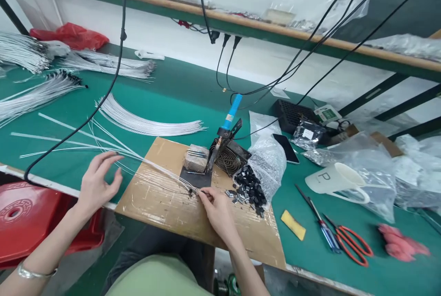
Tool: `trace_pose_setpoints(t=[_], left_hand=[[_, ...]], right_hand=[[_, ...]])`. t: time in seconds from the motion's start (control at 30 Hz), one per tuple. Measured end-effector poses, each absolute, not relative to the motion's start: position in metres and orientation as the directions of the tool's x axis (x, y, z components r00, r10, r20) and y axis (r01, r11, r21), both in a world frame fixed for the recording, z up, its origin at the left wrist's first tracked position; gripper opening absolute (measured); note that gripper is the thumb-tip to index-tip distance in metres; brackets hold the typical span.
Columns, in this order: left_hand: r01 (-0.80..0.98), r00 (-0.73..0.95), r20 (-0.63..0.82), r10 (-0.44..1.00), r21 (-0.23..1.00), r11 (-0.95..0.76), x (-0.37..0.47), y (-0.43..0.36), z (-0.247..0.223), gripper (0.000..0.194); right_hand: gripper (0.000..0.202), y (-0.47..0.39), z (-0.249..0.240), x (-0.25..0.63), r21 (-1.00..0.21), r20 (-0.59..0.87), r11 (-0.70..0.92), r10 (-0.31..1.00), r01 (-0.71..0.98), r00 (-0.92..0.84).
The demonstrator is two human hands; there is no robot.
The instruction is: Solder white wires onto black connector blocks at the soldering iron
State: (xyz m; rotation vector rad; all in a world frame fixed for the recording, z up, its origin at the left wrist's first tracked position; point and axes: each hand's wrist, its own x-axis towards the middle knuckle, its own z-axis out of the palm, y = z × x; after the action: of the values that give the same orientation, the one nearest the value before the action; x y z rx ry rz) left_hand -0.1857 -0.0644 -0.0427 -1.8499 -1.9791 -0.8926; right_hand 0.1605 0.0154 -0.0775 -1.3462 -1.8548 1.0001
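My right hand [217,211] rests over the cardboard [158,215], thumb and forefinger pinched together at the tips of several thin white wires [161,169]. Whatever lies between those fingertips is too small to make out. Small dark bits sit at the wire ends. My left hand [99,181] hovers by the same wires further left, fingers apart and curved, holding nothing. A soldering iron with a blue handle [232,111] leans in its stand just beyond my right hand, beside a pale block [196,158]. Small black pieces [250,188] spill from a clear bag to the right.
A bundle of white wires [148,124] lies behind the cardboard, with more bundles [41,92] at left. On the right are a yellow sponge [292,225], tweezers [319,218], red-handled scissors [349,241] and a white mug [334,179]. A black cable [119,57] hangs at left.
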Motion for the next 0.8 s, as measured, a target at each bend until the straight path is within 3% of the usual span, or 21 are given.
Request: trace_pose_setpoints(t=[0.17,0.33,0.6,0.8], left_hand=[[0.893,0.317,0.456,0.832,0.151,-0.424,-0.145,-0.056,-0.042,0.023],[0.784,0.540,0.358,0.762,0.113,-0.610,-0.102,-0.033,-0.043,0.019],[0.701,0.645,0.324,0.692,0.109,-0.705,-0.074,-0.016,-0.046,0.023],[0.736,0.558,0.358,0.749,0.204,-0.645,-0.056,-0.016,-0.055,0.019]], right_hand=[[0.033,0.018,-0.070,0.158,-0.876,-0.018,0.100,0.971,0.471,-0.240],[0.037,0.016,-0.069,0.158,-0.889,-0.039,0.073,0.971,0.451,-0.234],[0.034,0.014,-0.070,0.159,-0.900,0.003,0.111,0.968,0.422,-0.250],[0.024,0.012,-0.066,0.164,-0.875,0.067,0.215,0.941,0.434,-0.332]])
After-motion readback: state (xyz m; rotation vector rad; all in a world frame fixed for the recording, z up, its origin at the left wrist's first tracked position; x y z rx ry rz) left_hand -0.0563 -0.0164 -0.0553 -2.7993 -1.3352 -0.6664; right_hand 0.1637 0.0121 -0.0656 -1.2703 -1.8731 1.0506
